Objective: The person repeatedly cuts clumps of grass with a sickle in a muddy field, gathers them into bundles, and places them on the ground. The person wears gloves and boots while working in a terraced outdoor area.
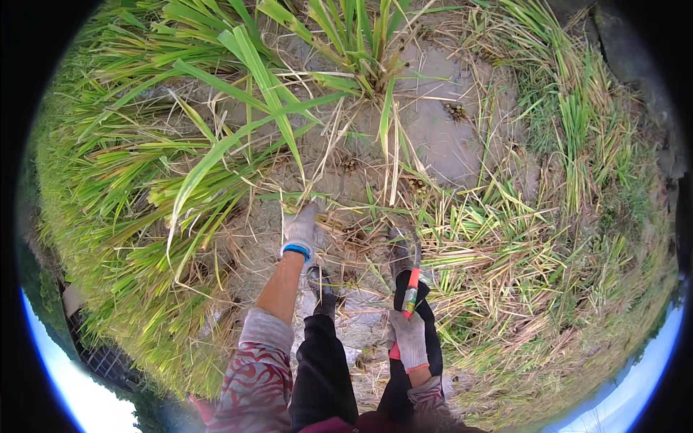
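Note:
My left hand (pixel 299 227), in a pale knit work glove with a blue band at the wrist, reaches low over the muddy ground. Its fingertips are blurred among dry and green leaf blades (pixel 295 198), so a hold cannot be told. My right hand (pixel 409 334), gloved too, grips a sickle (pixel 413 279) by its red handle with a coloured label. The curved blade points away from me, above my right boot. Ahead of both hands stands a rooted clump of rice-like grass (pixel 373 70), its long leaves arching to the left.
Dense rice-like plants (pixel 119 216) lean in along the left. Cut stalks (pixel 503 260) lie strewn on the right. Short stubble tufts (pixel 455 111) poke from the wet mud (pixel 444 140). My dark boots (pixel 324 295) stand close behind the hands.

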`<action>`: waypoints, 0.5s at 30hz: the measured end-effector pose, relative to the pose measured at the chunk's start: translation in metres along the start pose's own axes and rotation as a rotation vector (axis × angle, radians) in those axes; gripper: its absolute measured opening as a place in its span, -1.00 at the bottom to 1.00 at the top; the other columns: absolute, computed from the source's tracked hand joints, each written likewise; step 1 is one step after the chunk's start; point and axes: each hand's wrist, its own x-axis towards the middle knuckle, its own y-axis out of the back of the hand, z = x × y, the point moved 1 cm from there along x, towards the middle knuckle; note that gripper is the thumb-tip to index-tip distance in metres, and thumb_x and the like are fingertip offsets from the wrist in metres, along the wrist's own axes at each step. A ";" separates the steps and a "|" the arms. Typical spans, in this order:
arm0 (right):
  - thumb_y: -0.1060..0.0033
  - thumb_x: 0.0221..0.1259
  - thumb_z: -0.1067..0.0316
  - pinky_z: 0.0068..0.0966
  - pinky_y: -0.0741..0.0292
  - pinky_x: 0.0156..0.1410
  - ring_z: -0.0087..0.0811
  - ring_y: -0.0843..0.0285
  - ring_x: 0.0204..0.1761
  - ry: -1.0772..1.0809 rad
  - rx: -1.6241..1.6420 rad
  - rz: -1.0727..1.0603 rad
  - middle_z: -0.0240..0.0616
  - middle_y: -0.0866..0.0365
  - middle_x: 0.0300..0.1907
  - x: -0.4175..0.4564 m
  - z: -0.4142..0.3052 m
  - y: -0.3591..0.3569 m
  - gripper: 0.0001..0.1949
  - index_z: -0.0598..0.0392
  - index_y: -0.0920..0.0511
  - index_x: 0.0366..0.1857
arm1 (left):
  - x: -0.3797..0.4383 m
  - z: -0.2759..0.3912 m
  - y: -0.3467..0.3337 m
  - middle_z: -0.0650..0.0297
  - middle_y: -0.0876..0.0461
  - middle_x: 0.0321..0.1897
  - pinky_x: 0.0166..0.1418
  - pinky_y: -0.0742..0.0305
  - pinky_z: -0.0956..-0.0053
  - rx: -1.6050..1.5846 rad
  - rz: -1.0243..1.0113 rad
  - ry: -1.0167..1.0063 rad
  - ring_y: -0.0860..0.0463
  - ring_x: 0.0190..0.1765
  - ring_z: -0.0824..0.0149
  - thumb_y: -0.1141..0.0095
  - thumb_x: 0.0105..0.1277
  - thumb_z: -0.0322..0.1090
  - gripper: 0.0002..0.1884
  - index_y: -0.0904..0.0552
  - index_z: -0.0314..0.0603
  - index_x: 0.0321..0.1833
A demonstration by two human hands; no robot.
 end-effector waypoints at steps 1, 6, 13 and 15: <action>-0.19 0.33 0.32 -0.52 -0.36 -0.69 -0.57 -0.32 -0.72 0.038 0.140 -0.008 -0.44 -0.37 -0.63 -0.012 -0.031 -0.001 -0.84 0.07 -0.42 -0.35 | -0.030 -0.004 0.008 0.11 -0.65 -0.10 -0.25 -0.56 0.24 0.195 0.003 0.039 -0.62 -0.17 0.31 -0.35 0.10 -0.15 -0.46 -0.61 -0.33 0.10; -0.21 0.29 0.29 -0.50 -0.30 -0.73 -0.56 -0.28 -0.78 0.197 0.138 0.024 -0.43 -0.35 -0.67 -0.098 -0.081 0.021 -0.81 0.07 -0.42 -0.44 | -0.134 -0.026 0.092 0.18 -0.66 -0.24 -0.31 -0.58 0.33 0.110 -0.039 -0.049 -0.64 -0.25 0.30 -0.36 0.09 -0.29 -0.59 -0.59 -0.28 -0.01; -0.14 0.29 0.31 -0.57 -0.24 -0.71 -0.57 -0.22 -0.76 0.480 0.218 0.088 -0.47 -0.29 -0.70 -0.257 -0.028 0.057 -0.83 0.06 -0.43 -0.46 | -0.262 0.045 0.202 0.27 -0.69 -0.37 -0.34 -0.51 0.44 -0.213 -0.164 -0.291 -0.60 -0.41 0.44 -0.40 0.11 -0.19 -0.65 -0.67 -0.29 -0.15; -0.15 0.29 0.31 -0.58 -0.25 -0.70 -0.57 -0.23 -0.75 0.498 0.244 0.056 -0.46 -0.29 -0.69 -0.288 -0.007 0.050 -0.82 0.07 -0.43 -0.46 | -0.300 0.070 0.240 0.29 -0.68 -0.38 -0.36 -0.50 0.44 -0.226 -0.095 -0.374 -0.60 -0.42 0.44 -0.39 0.13 -0.22 -0.72 -0.67 -0.25 -0.21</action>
